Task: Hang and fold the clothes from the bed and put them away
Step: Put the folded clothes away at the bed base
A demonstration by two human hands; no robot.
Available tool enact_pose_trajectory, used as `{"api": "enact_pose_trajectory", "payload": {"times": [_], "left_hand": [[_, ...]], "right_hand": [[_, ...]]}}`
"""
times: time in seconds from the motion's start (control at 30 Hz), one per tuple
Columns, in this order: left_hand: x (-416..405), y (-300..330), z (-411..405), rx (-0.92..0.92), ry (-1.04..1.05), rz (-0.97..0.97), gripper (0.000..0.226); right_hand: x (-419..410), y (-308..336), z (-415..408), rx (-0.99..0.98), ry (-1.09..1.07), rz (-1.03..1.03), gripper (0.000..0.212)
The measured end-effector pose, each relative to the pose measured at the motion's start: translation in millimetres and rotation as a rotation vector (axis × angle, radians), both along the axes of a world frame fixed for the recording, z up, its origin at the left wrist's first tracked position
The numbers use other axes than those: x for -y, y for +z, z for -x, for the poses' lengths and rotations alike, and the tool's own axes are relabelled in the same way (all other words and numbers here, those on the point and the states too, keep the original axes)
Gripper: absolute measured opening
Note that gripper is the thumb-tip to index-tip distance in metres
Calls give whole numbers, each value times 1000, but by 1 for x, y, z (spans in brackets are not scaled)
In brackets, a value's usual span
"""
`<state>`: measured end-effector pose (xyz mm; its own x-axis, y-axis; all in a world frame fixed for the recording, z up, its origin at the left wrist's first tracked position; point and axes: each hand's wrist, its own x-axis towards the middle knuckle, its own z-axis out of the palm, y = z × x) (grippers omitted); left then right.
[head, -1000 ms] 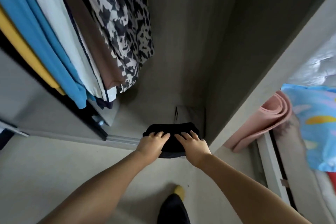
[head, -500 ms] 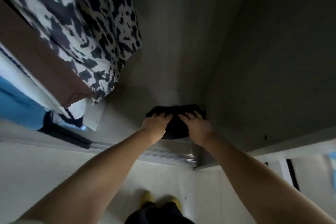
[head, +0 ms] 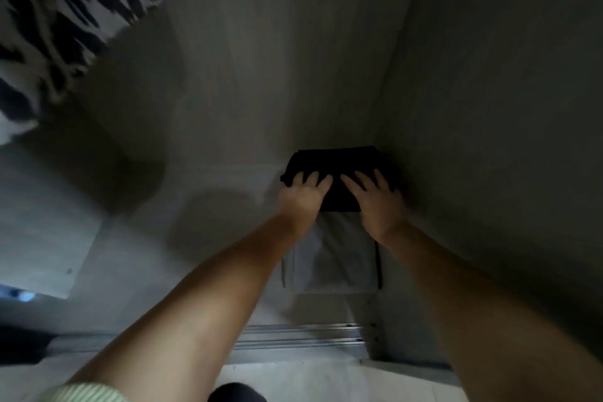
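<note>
A folded black garment point(head: 336, 161) lies low in the back right corner of the wardrobe, against the rear wall. My left hand point(head: 301, 197) rests on its left part with fingers spread flat over the top. My right hand point(head: 375, 202) lies the same way on its right part. Both thumbs are hidden. The garment's near edge sits over a pale grey folded cloth point(head: 332, 254) on the wardrobe floor.
A black-and-white patterned garment point(head: 65, 16) hangs at the upper left. The wardrobe's right side wall point(head: 505, 108) stands close beside my right hand. A metal sliding-door track point(head: 300, 336) runs along the front edge. A pale board point(head: 42, 238) lies at the left.
Both hands have carried the black garment from the wardrobe's front edge deep into its back right corner and lowered it. My view has moved inside, so the bed and other hanging clothes have dropped out of sight.
</note>
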<state>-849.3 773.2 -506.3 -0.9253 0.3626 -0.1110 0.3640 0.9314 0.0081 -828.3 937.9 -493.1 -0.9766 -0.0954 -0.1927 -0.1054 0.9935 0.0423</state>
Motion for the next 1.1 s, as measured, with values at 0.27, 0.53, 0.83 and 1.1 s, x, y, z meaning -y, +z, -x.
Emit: {"api": "enact_pose_trajectory", "payload": {"times": [0.27, 0.53, 0.83, 1.1], "left_hand": [[-23, -204, -64, 248, -67, 54, 86], [-25, -200, -69, 516, -66, 115, 101], [2, 12, -42, 319, -74, -43, 62], [26, 243, -42, 225, 17, -81, 44]], "right_hand": [[-17, -185, -66, 304, -19, -115, 84], [-13, -188, -76, 437, -37, -140, 92], [0, 6, -44, 423, -79, 9, 47], [37, 242, -33, 264, -141, 79, 41]]}}
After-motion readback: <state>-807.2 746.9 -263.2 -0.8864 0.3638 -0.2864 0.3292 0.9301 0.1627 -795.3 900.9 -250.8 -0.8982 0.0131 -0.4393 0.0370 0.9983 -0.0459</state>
